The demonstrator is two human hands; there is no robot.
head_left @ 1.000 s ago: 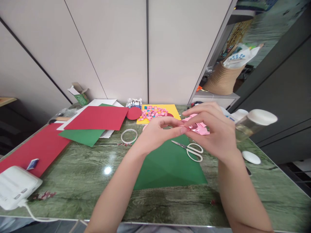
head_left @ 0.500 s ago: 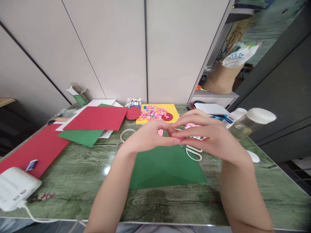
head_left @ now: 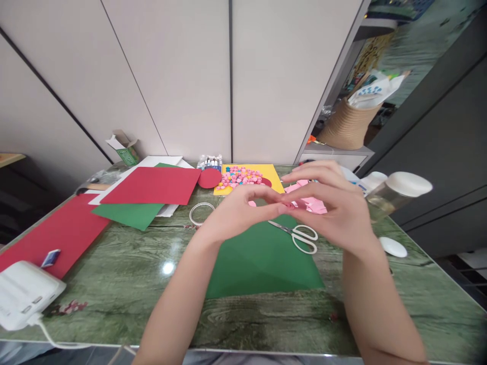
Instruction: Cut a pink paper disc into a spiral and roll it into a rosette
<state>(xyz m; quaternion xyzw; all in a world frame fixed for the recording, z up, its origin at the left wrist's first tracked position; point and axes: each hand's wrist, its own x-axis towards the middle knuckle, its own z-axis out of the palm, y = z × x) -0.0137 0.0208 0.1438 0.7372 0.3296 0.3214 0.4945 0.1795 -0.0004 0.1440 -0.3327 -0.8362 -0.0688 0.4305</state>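
Note:
Fingertip to fingertip, my left hand (head_left: 249, 210) and my right hand (head_left: 331, 205) meet above the green sheet (head_left: 262, 266). Between them they pinch a small pink paper piece (head_left: 289, 205), mostly covered by the fingers. Scissors with white handles (head_left: 304, 239) lie on the green sheet under my right hand, blades pointing left. Pink paper scraps (head_left: 315, 205) show behind the right fingers. Farther back, many little pink, blue and yellow paper balls (head_left: 239, 176) are heaped on a yellow sheet (head_left: 272, 172), beside a red paper disc (head_left: 266, 182) partly hidden by them.
Red sheet (head_left: 152, 185), green and white sheets overlap at left; another red disc (head_left: 210, 178) lies beside them. A white ring (head_left: 201, 213) is left of my hand. A white charger (head_left: 28, 294) with a cable sits front left. A clear, white-lidded container (head_left: 395, 195) stands right.
My right hand has shifted slightly, its upper fingers lifting and spreading, so more of the scissors and pink scraps shows. Both hands still pinch at the same spot.

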